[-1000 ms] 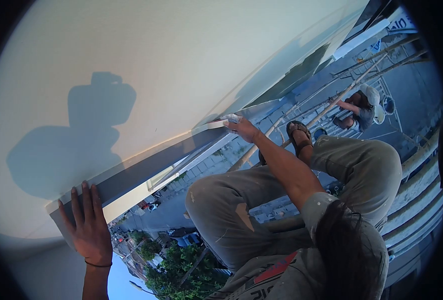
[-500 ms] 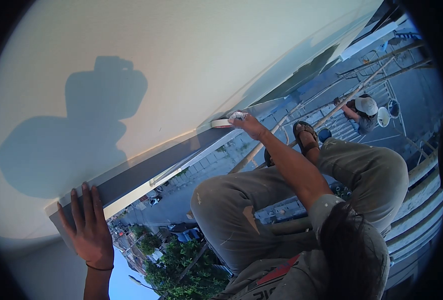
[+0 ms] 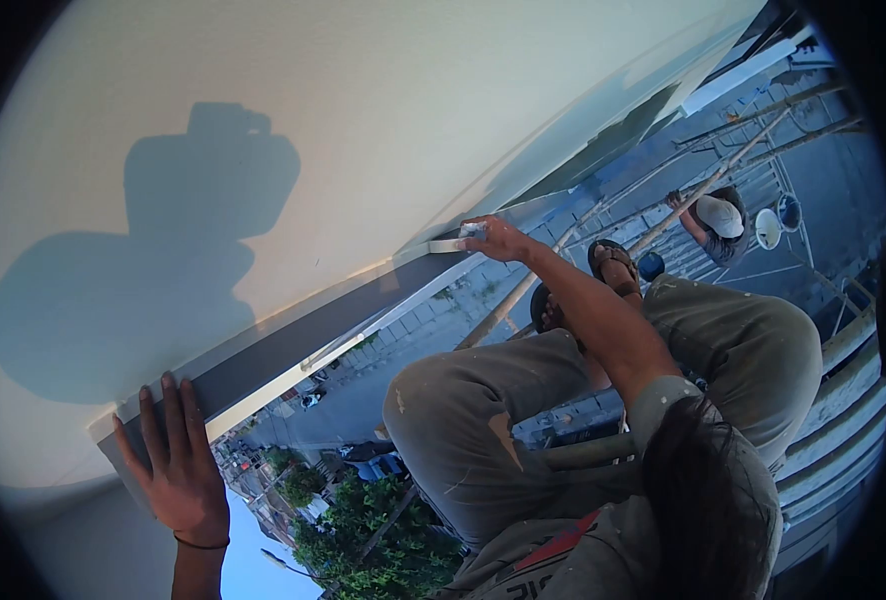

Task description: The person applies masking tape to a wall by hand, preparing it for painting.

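My left hand (image 3: 185,480) lies with fingers stretched out and slightly spread over the near end of a dark grey ledge (image 3: 293,340), its fingertips at the cream wall (image 3: 383,120). Farther along, my right hand (image 3: 501,241) is closed around a roll of masking tape (image 3: 447,246), held at the corner where wall and ledge meet. A pale, translucent strip (image 3: 313,298) runs along that corner between the two hands. My right fingers partly hide the roll.
I sit high up on scaffolding with bamboo poles (image 3: 703,185). A person in a light cap (image 3: 720,215) is lower down, beside a white bucket (image 3: 767,228). A street (image 3: 328,415) and a green tree (image 3: 378,525) lie far below.
My right hand and the tape roll have shifted very slightly along the ledge, away from my left hand, which stays in place. The person below has moved their head a little.
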Demonstrator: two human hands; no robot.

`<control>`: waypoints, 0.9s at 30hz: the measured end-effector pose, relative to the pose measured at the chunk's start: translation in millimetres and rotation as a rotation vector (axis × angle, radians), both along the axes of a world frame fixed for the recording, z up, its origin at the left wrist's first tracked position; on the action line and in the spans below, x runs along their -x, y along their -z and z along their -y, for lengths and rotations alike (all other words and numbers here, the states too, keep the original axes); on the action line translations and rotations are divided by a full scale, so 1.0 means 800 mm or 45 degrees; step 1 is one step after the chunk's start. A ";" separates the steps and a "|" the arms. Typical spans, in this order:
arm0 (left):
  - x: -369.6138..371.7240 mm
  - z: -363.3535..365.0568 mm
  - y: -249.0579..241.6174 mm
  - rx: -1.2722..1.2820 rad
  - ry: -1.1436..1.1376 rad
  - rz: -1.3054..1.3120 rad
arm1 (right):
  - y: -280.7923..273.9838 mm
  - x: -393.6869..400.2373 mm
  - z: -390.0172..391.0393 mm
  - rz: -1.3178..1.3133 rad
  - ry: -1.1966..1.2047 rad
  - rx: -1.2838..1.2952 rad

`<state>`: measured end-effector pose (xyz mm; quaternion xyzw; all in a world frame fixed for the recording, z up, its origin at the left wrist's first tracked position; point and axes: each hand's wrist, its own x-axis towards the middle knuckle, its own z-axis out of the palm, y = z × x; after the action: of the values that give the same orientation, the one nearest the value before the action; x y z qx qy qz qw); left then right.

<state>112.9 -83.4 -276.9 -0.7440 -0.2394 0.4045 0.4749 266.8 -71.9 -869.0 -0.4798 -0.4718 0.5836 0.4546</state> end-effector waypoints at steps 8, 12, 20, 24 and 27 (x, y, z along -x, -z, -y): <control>-0.003 0.000 0.001 -0.013 -0.013 -0.024 | 0.046 0.003 -0.008 0.245 0.011 0.069; -0.005 0.000 0.004 -0.005 0.006 -0.005 | 0.052 0.013 -0.020 0.506 -0.038 0.202; -0.008 0.001 0.003 -0.018 -0.002 -0.049 | 0.057 -0.004 0.011 0.691 -0.084 -0.093; -0.009 0.001 0.005 -0.020 -0.003 -0.046 | 0.068 -0.009 -0.001 0.727 -0.364 0.012; -0.009 0.001 0.005 -0.029 -0.019 -0.062 | 0.077 -0.009 -0.003 0.748 -0.357 -0.026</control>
<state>120.3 -83.8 -280.8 -0.7267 -0.2381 0.4233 0.4858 273.9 -69.7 -930.3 -0.5532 -0.6502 0.4724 0.2191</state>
